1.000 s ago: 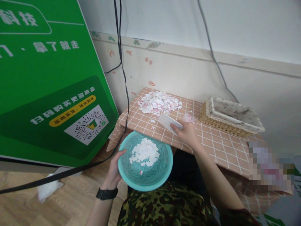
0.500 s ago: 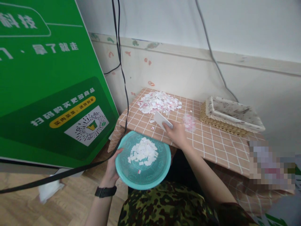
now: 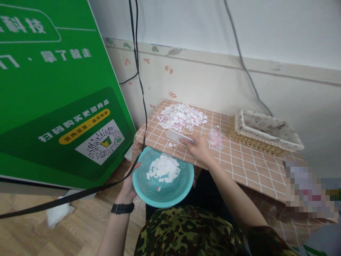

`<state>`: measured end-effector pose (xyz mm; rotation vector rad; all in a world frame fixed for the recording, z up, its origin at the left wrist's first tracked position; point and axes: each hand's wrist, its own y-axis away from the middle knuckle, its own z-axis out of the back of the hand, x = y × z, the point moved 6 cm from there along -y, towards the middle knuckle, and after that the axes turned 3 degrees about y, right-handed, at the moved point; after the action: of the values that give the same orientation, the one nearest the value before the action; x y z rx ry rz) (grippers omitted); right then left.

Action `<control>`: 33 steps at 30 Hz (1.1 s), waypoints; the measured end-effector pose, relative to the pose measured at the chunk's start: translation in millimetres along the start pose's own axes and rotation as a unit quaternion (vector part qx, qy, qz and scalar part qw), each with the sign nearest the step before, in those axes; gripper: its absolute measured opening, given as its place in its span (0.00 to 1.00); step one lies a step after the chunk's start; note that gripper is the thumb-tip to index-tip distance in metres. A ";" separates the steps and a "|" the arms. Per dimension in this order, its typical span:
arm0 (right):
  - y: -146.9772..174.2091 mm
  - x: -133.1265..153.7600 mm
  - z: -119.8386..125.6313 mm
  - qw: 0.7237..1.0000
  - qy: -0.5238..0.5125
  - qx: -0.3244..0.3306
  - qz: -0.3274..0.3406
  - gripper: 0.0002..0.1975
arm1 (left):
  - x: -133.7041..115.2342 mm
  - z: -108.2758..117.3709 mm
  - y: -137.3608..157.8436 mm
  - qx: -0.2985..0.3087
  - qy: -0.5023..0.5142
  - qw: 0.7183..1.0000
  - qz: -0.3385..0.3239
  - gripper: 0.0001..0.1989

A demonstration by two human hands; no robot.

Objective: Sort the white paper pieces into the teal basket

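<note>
My left hand (image 3: 129, 185) grips the left side of a round turquoise plastic colander (image 3: 144, 193), held under the table's front edge. White paper scraps (image 3: 165, 169) lie heaped in it, with a small pink-and-white one apart. My right hand (image 3: 199, 147) is closed around a flat white rectangular slab (image 3: 177, 136), whose exact kind I cannot make out. Its long edge is close to the tabletop, and a few loose scraps (image 3: 171, 144) lie in front of it by the edge. Behind it, a pile of white and pink paper scraps (image 3: 182, 116) covers the table's far left corner.
A brown checked cloth covers the table (image 3: 239, 163). A clear bag with pink bits (image 3: 215, 138) and a fabric-lined wicker basket (image 3: 255, 142) are to the right. A black strap (image 3: 142, 99) hangs down before a green panel (image 3: 53, 89) at left.
My right hand has turned the white slab and brought it toward the table's front edge, with loose scraps before it. The colander has shifted slightly upward in view.
</note>
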<state>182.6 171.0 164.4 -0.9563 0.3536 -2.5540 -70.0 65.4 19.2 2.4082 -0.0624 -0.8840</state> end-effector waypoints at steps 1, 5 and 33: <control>0.7 -0.1 2.0 1.000 0.010 -0.012 -0.004 0.12 | -0.6 -0.8 0.8 0.001 0.001 1.000 -0.004 0.02; 3.5 1.1 3.2 1.000 0.021 -0.014 -0.002 0.13 | 0.1 -6.5 6.1 0.013 0.002 1.000 0.010 0.03; 32.3 1.7 21.5 0.997 -0.037 0.073 0.001 0.14 | 10.4 -6.6 19.4 0.030 0.004 0.999 0.030 0.05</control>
<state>204.5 139.4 169.6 -0.9898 0.1439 -2.4949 -55.1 50.0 27.5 2.4516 -0.1596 -0.8561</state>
